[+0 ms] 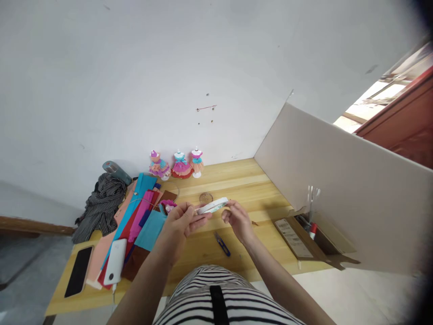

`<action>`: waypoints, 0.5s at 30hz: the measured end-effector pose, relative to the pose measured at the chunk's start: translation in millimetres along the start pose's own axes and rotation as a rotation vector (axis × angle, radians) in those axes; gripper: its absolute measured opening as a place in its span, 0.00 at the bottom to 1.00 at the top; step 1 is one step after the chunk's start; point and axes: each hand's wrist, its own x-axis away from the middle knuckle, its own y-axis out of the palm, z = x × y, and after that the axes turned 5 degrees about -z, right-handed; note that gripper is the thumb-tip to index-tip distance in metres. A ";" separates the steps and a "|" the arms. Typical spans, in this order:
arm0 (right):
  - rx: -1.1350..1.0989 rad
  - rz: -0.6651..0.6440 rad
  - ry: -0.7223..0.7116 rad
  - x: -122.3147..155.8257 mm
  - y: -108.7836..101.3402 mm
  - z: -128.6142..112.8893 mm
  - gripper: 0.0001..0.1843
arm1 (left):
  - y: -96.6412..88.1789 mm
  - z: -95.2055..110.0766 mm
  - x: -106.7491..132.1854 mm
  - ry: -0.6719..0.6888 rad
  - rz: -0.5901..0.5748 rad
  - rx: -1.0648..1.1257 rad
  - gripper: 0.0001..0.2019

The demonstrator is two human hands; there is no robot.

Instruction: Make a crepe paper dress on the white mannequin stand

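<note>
My left hand (pixel 187 217) grips a narrow roll of white tape (pixel 212 206) by its left side, thumb above and fingers beneath. The roll is tilted, held above the wooden table. At its right edge, my right hand (pixel 237 217) has its fingers curled, with the fingertips pinching at the tape. Below the hands lie small thread snips (pixel 222 244) with dark blue handles. A clear round disc (pixel 205 197) rests on the table just behind the roll.
Three small dress forms (pixel 181 165) in coloured fabric stand by the wall. Fabric pieces (pixel 142 214), a white power bank (pixel 115 262) and a phone (pixel 79 271) lie at left. At right, an opened cardboard box (pixel 297 241) holds tools beside a pale upright panel (pixel 338 180).
</note>
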 end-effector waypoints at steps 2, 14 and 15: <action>0.163 -0.045 0.121 3.0 2.8 31.0 0.17 | -0.1 -2.4 -4.3 -0.008 0.005 0.042 0.17; 0.373 -0.273 0.478 34.0 12.5 117.4 0.10 | 3.2 -4.9 -14.8 -0.012 -0.021 0.200 0.13; 0.334 -0.281 0.484 31.9 11.6 116.5 0.10 | 3.8 -4.8 -14.9 -0.012 -0.020 0.211 0.12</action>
